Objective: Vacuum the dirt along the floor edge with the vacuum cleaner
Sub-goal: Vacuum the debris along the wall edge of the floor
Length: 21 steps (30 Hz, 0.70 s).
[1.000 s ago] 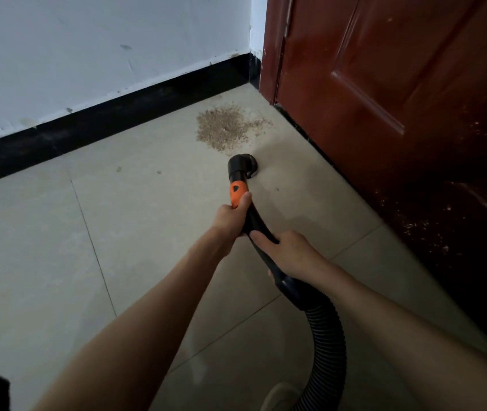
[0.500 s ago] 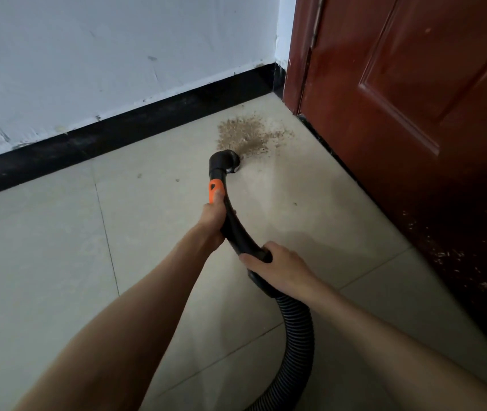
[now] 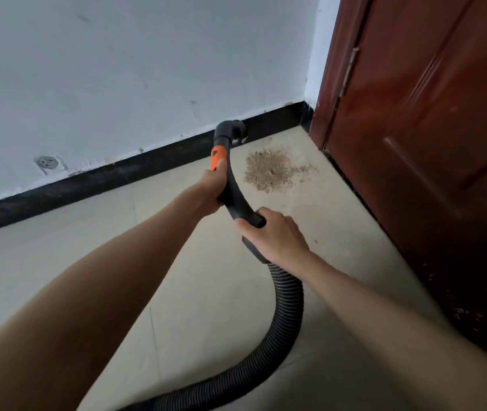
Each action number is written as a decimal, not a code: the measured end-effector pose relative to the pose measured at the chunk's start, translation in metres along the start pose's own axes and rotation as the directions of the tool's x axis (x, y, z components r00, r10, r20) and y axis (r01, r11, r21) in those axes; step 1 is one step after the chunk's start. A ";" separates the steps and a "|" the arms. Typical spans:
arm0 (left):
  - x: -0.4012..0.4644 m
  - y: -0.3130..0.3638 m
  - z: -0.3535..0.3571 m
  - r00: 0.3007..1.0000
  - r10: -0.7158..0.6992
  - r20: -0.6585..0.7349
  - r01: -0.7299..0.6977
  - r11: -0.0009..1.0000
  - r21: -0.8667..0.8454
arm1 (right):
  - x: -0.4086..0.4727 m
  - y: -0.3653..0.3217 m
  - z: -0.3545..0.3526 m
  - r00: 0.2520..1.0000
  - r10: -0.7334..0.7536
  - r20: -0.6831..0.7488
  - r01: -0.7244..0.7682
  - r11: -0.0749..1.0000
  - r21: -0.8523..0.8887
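A black curved vacuum wand (image 3: 233, 200) with an orange slider (image 3: 217, 157) ends in a round black nozzle (image 3: 232, 130), which is up by the black skirting. My left hand (image 3: 211, 189) grips the wand just below the orange part. My right hand (image 3: 275, 235) grips its lower end, where the ribbed black hose (image 3: 288, 315) begins. A pile of brown dirt (image 3: 270, 170) lies on the beige tiles to the right of the nozzle, near the door corner.
A black skirting board (image 3: 88, 180) runs along the white wall (image 3: 135, 72), which has a round socket (image 3: 47, 163) low down. A dark red wooden door (image 3: 432, 137) closes off the right side. The hose curves back across the tile floor (image 3: 58, 262).
The nozzle has moved from the near edge of the dirt pile to the left and back, up to the skirting. The view has tilted up and shifted left. Both hands kept their grip.
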<state>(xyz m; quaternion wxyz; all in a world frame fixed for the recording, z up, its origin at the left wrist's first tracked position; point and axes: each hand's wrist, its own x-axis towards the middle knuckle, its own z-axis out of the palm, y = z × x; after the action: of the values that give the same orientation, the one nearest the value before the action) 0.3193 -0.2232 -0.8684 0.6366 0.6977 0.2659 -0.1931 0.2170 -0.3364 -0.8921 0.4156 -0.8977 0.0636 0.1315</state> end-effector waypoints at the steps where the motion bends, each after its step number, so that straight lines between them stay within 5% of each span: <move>1: 0.000 0.013 -0.001 1.000 0.011 0.005 -0.011 1.000 -0.009 | 0.006 -0.011 -0.005 1.000 -0.013 -0.013 0.013 1.000 0.006; 6: 0.016 0.022 -0.016 0.999 -0.033 0.040 0.036 0.996 -0.084 | 0.025 -0.029 -0.001 0.999 -0.022 0.031 0.024 0.997 -0.073; 16: 0.069 -0.097 -0.015 0.981 -0.192 0.019 0.191 0.955 -0.226 | 0.030 0.021 0.037 0.981 0.067 0.180 0.004 0.930 -0.368; 21: 0.079 -0.105 -0.002 0.983 -0.183 0.012 0.182 0.966 -0.181 | 0.033 0.033 0.031 0.980 0.092 0.174 -0.023 0.930 -0.366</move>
<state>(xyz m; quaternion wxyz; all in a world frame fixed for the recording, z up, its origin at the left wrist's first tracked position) 0.3161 -0.2061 -0.9986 0.6763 0.6098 0.3469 -0.2245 0.2356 -0.3340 -0.9450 0.2433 -0.9402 0.0250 0.2372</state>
